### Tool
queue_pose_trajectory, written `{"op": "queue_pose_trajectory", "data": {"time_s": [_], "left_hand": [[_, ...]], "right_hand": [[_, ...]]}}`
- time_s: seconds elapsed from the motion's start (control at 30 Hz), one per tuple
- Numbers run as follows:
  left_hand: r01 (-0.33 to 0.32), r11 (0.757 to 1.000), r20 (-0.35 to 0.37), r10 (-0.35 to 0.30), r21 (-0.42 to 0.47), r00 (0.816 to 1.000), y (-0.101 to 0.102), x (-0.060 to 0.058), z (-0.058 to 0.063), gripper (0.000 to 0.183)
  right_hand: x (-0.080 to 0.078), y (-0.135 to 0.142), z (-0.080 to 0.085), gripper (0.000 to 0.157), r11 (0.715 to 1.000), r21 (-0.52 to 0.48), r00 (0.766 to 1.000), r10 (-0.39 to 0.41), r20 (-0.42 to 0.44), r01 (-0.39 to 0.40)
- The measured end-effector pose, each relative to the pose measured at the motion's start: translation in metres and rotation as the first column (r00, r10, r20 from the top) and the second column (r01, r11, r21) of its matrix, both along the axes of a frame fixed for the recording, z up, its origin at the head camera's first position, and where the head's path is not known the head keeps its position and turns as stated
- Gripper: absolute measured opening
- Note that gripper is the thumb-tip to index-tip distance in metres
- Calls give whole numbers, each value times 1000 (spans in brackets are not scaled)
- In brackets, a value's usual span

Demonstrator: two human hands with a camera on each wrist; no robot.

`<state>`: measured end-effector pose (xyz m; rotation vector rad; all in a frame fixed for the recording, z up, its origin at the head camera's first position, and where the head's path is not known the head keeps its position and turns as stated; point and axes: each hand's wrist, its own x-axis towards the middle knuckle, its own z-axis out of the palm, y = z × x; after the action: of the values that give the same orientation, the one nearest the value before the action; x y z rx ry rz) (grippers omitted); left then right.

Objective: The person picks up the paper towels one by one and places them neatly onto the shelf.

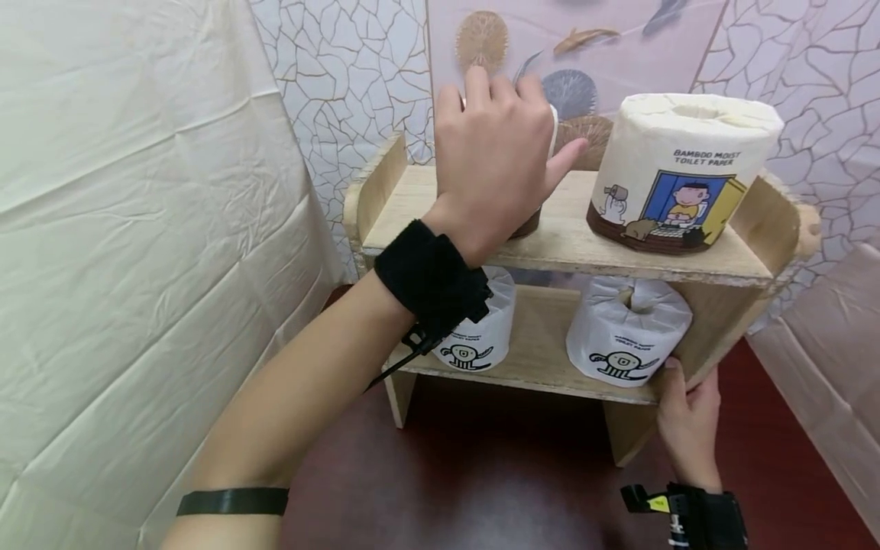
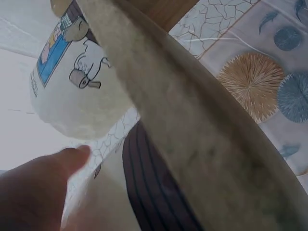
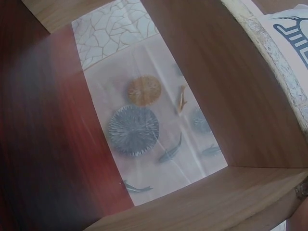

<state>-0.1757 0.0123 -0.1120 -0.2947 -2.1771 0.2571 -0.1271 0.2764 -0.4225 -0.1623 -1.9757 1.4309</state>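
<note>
My left hand [image 1: 491,145] is over a toilet paper roll [image 1: 529,225] on the upper shelf and hides most of it. Its thumb [image 2: 72,161] sticks out straight, beyond the roll's side in the head view, while the fingertips are out of sight. Low on the right, my right hand [image 1: 690,420] grips the small wooden shelf [image 1: 550,386] at its lower corner, thumb in front, close to a white toilet paper roll [image 1: 626,344]. The right wrist view shows the underside of the shelf and no part of that hand.
A cream toilet paper roll [image 1: 687,172] with a cartoon stands at the upper shelf's right end. Another white roll [image 1: 481,328] sits on the lower shelf's left. Pale cloth [image 1: 137,191] hangs at the left, and a patterned backdrop [image 1: 344,69] is behind.
</note>
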Motion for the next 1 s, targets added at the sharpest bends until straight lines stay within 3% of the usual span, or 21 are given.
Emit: {"op": "queue_pose_trajectory", "data": {"time_s": [0.23, 0.5, 0.7, 1.0], "left_hand": [[-18, 1000, 57, 18, 0, 998, 0, 0, 2, 50], [33, 999, 158, -33, 2, 987, -6, 0, 4, 47], [121, 990, 189, -133, 74, 973, -16, -1, 1, 49], [244, 953, 202, -279, 179, 939, -30, -3, 0, 47]], "right_hand": [[-1, 0, 1, 40, 1000, -4, 1000, 18, -5, -18], [0, 1, 0, 43, 1000, -3, 1000, 1, 12, -1], [2, 0, 1, 42, 1000, 2, 1000, -10, 4, 10], [2, -1, 3, 39, 1000, 7, 1000, -14, -12, 14]]}}
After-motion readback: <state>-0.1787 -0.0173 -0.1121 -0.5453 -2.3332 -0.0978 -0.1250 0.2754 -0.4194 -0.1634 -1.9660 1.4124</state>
